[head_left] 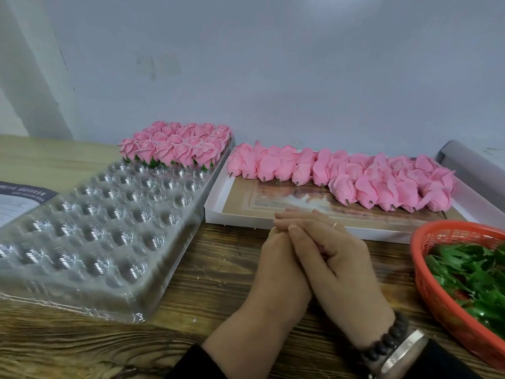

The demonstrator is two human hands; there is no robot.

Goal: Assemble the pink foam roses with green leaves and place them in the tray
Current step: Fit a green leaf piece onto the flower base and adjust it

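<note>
My hands rest together on the wooden table in front of the white box. My right hand (336, 258) lies over my left hand (276, 269), its fingers stretched across it, and I see nothing held. The left hand's fingers are hidden under the right. A clear plastic tray (90, 231) with round cups sits at left; assembled pink roses with green leaves (177, 144) fill its far end. Bare pink foam roses (349, 179) lie in rows in the white box (240, 214). Green leaves (475, 272) fill an orange basket (437, 285) at right.
A printed paper sheet (16, 201) lies at the far left, partly under the clear tray. A grey wall stands close behind the box and tray. A roll-like grey object (464, 160) leans at the back right.
</note>
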